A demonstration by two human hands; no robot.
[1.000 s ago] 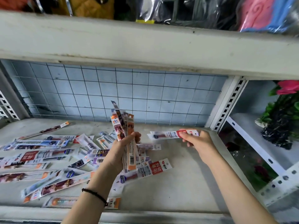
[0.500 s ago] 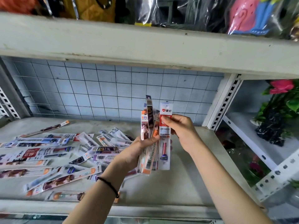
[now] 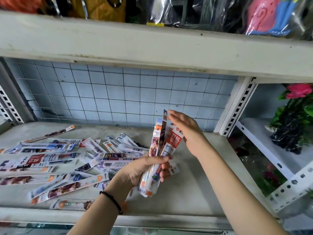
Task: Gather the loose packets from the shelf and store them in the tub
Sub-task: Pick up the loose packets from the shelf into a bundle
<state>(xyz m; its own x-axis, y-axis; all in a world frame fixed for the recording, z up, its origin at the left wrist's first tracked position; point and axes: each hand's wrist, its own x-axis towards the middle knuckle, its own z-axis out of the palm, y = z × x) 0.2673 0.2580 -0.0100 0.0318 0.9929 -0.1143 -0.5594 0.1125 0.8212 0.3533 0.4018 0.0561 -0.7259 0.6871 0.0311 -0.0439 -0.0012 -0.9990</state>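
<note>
Glossy plastic slides easily: the left hand (image 3: 145,168) has its grip closed round a fanned bundle of packets (image 3: 162,143) above the shelf (image 3: 194,192), the right hand (image 3: 184,131) flat, fingers straight, against their tops. A careless nudge could spill them among the loose packets (image 3: 55,160). No tub in sight.

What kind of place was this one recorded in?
Likely a small shop or stockroom: slotted metal shelving, barcoded retail packets strewn across it, plastic-bagged goods stacked overhead.
</note>
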